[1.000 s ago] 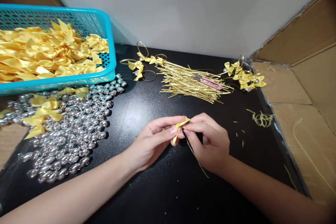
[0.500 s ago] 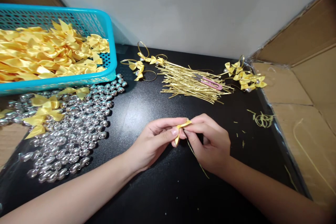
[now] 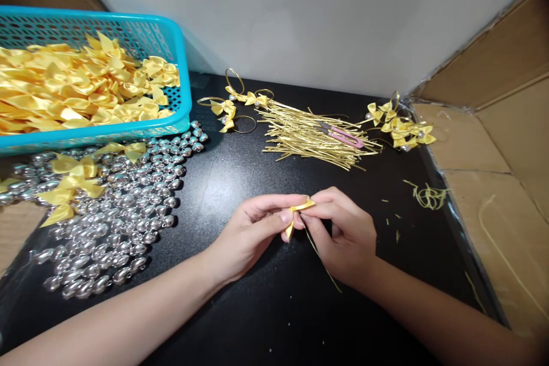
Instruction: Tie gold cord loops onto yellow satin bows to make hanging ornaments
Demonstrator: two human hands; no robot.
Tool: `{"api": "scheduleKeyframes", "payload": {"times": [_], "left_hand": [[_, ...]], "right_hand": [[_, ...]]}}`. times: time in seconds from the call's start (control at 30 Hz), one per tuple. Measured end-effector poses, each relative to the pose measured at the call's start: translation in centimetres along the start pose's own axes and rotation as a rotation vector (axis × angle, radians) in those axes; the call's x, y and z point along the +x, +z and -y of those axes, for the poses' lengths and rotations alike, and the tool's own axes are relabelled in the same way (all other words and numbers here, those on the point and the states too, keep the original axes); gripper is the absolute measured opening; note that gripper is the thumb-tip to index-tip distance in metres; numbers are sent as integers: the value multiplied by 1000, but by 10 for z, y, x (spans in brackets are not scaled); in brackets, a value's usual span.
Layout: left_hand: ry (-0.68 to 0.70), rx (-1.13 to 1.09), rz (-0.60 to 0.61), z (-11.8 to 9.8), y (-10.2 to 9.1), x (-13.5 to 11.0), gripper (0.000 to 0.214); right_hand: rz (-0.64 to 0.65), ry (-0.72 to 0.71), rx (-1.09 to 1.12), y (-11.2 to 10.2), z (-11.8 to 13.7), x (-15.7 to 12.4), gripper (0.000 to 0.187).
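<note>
Near the middle of the black table, my left hand [image 3: 253,229] is closed, pinching a yellow ribbon bow [image 3: 295,211] between thumb and fingers. Two tails of the bow stick out, one up to the right and one downward; the rest is covered by my fingers. Pressed close against it, my right hand [image 3: 343,229] is closed on a thin gold cord [image 3: 319,254]. The cord's loose end hangs down past my right thumb. Where cord and bow meet is hidden by the fingertips.
A turquoise basket [image 3: 187,86] full of yellow bows stands at the left. Silver beads [image 3: 124,217] with several bows spread before it. Behind my hands lie gold cord pieces [image 3: 295,137] with pink thread snips [image 3: 345,137] on top. Finished-looking bow loops [image 3: 403,126] and tangled thread [image 3: 430,196] lie right.
Almost nothing differs. Both hands keep the same grip, and the bow's upper tail has tipped very slightly.
</note>
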State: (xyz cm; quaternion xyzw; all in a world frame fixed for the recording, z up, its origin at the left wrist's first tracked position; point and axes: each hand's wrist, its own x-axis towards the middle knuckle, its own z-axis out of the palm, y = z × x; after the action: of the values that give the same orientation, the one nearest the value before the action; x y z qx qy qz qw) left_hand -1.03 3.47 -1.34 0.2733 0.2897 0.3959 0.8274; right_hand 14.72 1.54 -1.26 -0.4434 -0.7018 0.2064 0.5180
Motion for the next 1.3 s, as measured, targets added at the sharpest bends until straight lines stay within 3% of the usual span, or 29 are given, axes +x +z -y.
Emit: {"api": "scheduleKeyframes", "payload": {"times": [0.43,1.0,1.3], "left_hand": [[-8,-89,-13,1,-1,-2,18],[33,69,-55,2,0,-2,16],[10,94,-15,3,-2,-3,17]], "right_hand": [[15,10,-19,0,0,-1,21],[22,18,-27,-1,2,-1,21],[33,18,-5,-2,2,-1,22]]}}
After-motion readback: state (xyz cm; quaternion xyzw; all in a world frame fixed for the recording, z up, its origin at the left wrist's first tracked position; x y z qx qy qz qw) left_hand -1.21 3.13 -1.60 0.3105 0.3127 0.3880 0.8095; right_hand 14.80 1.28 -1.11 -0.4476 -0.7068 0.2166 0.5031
